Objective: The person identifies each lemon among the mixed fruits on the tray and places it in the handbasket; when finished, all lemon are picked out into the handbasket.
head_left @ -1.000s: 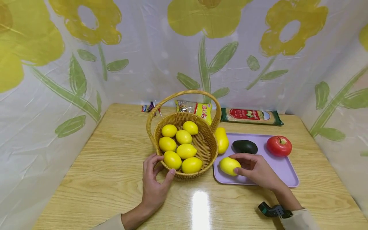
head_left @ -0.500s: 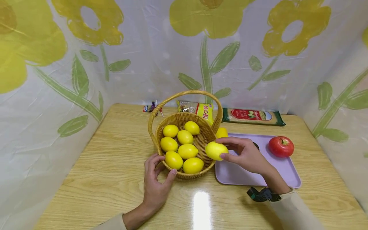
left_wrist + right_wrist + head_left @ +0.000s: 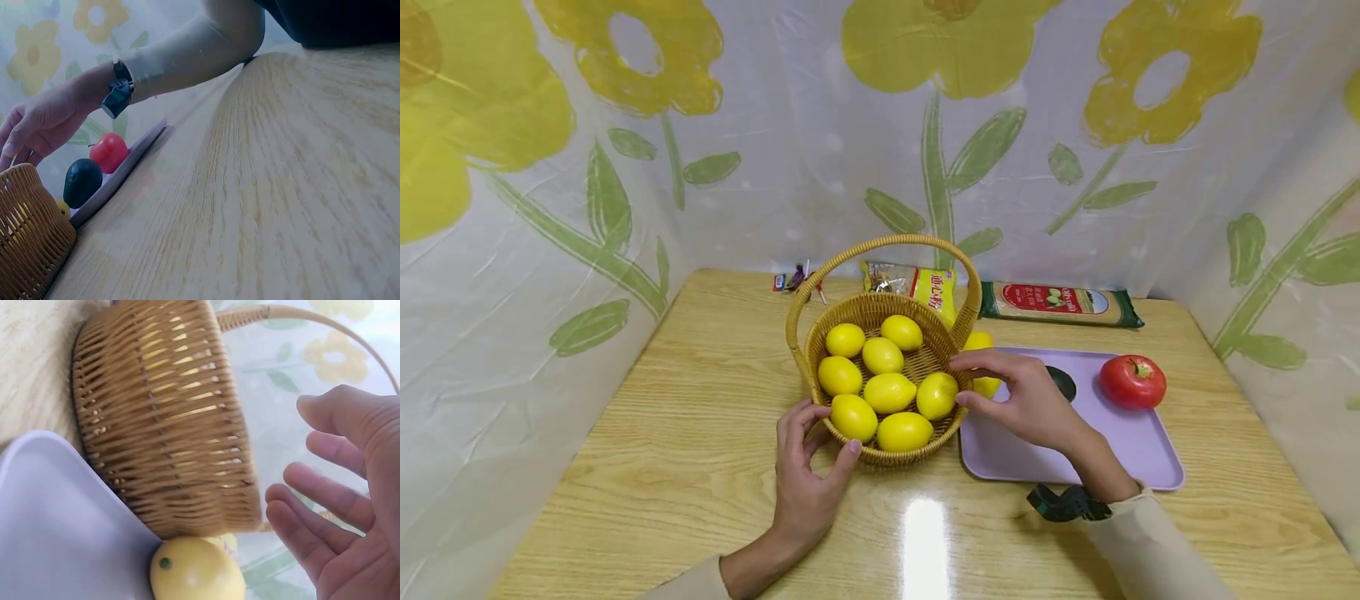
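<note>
A wicker basket [image 3: 895, 457] with a hoop handle holds several yellow lemons. My left hand [image 3: 824, 433] holds its near left wall between thumb and curled fingers. My right hand [image 3: 964, 380] hovers at the basket's right rim, fingers spread and empty, just beside a lemon [image 3: 937, 395] that lies inside. The right wrist view shows that hand [image 3: 337, 487] open next to the basket [image 3: 169, 412]. A yellow fruit [image 3: 197, 572] lies on the lilac tray [image 3: 50, 512] against the basket. In the left wrist view the right hand [image 3: 31, 125] reaches over the basket [image 3: 25, 250].
The lilac tray [image 3: 1120, 450] sits right of the basket with an avocado [image 3: 1063, 382] and a red tomato [image 3: 1132, 382]. A yellow packet [image 3: 917, 287], a long noodle pack [image 3: 1060, 304] and small wrappers [image 3: 793, 279] lie at the table's back edge. Flowered sheets wall three sides.
My right hand lifted a lemon from the tray, carried it left over the basket rim and let it go inside. The left hand stayed on the basket.
</note>
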Demonstrator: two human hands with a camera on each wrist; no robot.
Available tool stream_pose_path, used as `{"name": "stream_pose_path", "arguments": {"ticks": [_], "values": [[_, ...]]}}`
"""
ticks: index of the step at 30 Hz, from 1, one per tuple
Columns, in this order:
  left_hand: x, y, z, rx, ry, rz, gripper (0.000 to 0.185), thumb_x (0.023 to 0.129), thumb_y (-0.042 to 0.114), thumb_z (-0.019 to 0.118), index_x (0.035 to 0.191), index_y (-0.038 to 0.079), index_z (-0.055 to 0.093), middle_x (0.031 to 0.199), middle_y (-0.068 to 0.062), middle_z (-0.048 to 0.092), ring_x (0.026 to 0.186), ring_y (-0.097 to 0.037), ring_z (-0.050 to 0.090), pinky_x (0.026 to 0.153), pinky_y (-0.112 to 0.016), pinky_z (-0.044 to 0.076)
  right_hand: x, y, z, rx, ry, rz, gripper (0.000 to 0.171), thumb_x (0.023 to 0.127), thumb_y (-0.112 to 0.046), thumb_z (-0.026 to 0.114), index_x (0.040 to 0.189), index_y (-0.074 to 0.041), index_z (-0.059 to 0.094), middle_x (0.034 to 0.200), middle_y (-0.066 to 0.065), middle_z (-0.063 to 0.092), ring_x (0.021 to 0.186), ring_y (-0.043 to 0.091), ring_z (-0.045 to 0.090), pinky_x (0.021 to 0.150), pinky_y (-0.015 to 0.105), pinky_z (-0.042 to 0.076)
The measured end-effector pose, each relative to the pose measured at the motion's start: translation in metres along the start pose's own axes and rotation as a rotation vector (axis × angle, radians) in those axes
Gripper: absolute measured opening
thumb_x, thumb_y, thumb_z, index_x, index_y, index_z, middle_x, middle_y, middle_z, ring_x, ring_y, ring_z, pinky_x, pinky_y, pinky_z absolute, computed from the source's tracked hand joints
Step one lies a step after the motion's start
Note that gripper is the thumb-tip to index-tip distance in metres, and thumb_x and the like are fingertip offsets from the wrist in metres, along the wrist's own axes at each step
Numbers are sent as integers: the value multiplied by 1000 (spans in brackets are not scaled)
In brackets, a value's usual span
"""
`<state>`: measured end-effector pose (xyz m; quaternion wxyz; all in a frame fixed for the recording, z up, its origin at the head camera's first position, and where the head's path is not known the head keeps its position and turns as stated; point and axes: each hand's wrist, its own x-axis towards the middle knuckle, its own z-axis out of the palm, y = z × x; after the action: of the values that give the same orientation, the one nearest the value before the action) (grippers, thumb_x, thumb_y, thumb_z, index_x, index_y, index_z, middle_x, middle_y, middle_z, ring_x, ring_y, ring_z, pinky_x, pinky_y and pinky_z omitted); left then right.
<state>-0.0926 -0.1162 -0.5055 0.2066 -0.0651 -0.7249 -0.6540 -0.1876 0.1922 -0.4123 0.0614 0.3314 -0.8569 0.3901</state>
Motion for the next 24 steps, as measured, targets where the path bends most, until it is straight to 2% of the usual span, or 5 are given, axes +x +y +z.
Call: {"name": "stream_pose_path", "arguments": {"ticks": [2,7,13,19,24], "values": [[1,1,0,9,-2,-1,49,95,4,80,138,-2,56,155,-18,40,139,-30,52,116,-23,53,-1,0,-4,-16,14,8,40,94,-19,89,133,-24,78,133,-4,78,113,24,78,86,36,67],[12,7,-10,36,49,59,46,96,0,77,138,-5,57,152,-19,45,137,-28,53,111,-25,55,-4,-1,-20,-37,57,12,41,94,-16,88,133,-21,79,135,-3,77,120,22,75,96,23,63],[59,28,-46,27,190,220,42,96,-13,65,137,-16,54,141,-17,52,132,-25,56,109,-26,55,-12,-4,-58,-116,214,-31,45,91,-2,87,133,-14,78,136,4,77,120,4,70,105,9,52],[131,92,-101,345,208,441,47,101,19,65,141,-5,64,139,-20,65,126,-22,59,101,-19,52,-10,-20,-112,-216,413,-135,68,79,10,85,144,-6,71,137,1,74,122,-7,62,108,11,48],[171,156,-126,619,283,646,72,103,58,54,145,1,66,146,-29,62,131,-48,56,105,-41,45,-6,-44,-145,-370,615,-146,68,98,-42,75,154,-6,61,149,19,67,138,12,61,118,19,45]]}}
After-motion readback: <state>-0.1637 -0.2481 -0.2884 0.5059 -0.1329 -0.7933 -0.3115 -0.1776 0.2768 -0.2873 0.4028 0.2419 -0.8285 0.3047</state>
